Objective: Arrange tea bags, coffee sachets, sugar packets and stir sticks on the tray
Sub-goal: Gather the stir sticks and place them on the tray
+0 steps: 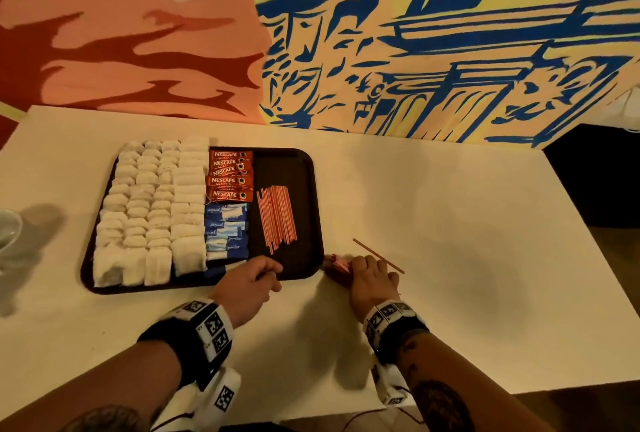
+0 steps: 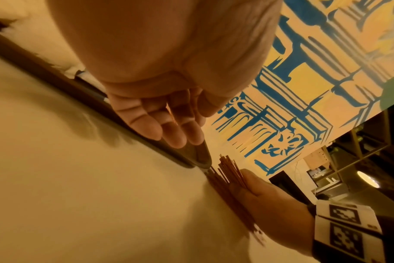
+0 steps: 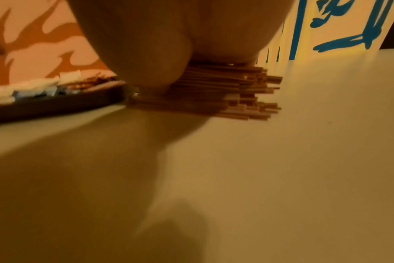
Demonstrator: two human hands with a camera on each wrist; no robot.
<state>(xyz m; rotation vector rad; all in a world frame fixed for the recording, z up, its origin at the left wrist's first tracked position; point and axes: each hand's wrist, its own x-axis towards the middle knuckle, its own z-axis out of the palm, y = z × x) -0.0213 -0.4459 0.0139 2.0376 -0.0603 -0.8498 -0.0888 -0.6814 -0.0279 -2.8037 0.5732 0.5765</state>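
Observation:
A dark tray point(image 1: 294, 168) holds rows of white tea bags point(image 1: 149, 209), red coffee sachets point(image 1: 230, 175), blue sugar packets point(image 1: 225, 227) and a pile of orange stir sticks point(image 1: 277, 218). My left hand point(image 1: 256, 275) hovers at the tray's near rim point(image 2: 56, 78), fingers point(image 2: 169, 128) loosely curled and holding nothing. My right hand point(image 1: 370, 275) grips a bundle of stir sticks point(image 1: 337, 263) that lies on the table just off the tray's near right corner. The palm point(image 3: 169, 44) covers the bundle point(image 3: 225, 89). One loose stick point(image 1: 377, 256) lies beyond that hand.
The white table point(image 1: 450, 223) stretches to the right of the tray. A pale cup point(image 1: 7, 227) sits at the far left edge. A painted wall point(image 1: 381, 50) runs behind the table, and a dark cabinet point(image 1: 595, 182) stands at the right.

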